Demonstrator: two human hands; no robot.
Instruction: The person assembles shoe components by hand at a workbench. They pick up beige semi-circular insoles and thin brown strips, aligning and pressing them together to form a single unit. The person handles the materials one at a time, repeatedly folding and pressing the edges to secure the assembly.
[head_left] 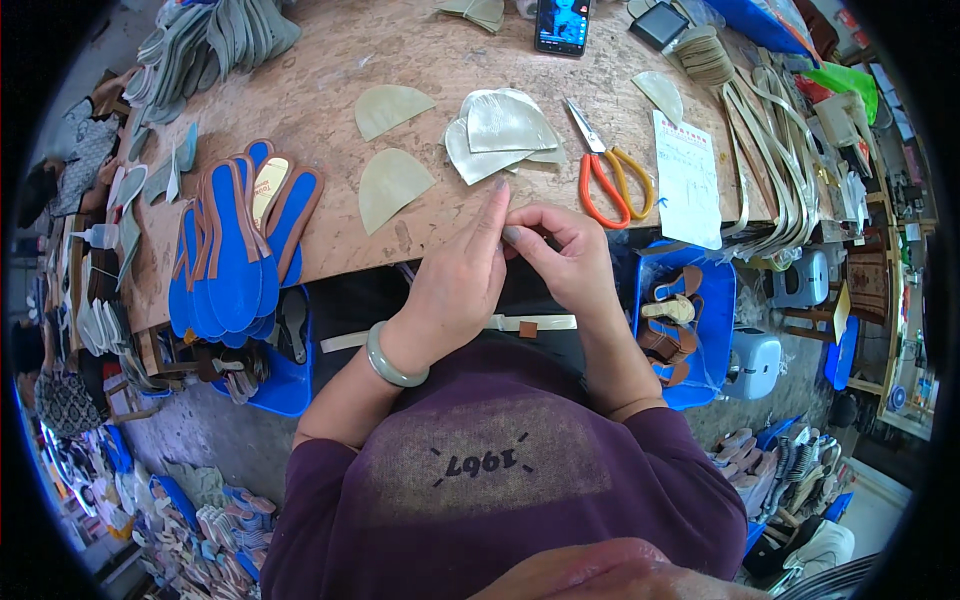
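My hands meet at the table's front edge, fingertips close together. My left hand (458,283), with a pale green bangle (388,362) on its wrist, points its index finger forward; its fingers are pressed together. My right hand (572,258) is closed in a pinch against the left fingers. Whatever may be between them is hidden. Just beyond lies a pile of pale, shiny half-round pieces (505,125), and two similar single pieces (393,188) lie left of it. Scissors (605,170) with orange and yellow handles rest to the right, blades slightly apart.
Blue insoles (232,250) with brown edging are stacked at the left. A written paper sheet (688,180), long pale strips (770,150) and a phone (563,25) occupy the table's right and far sides. A blue crate (715,320) with sandal parts stands below right.
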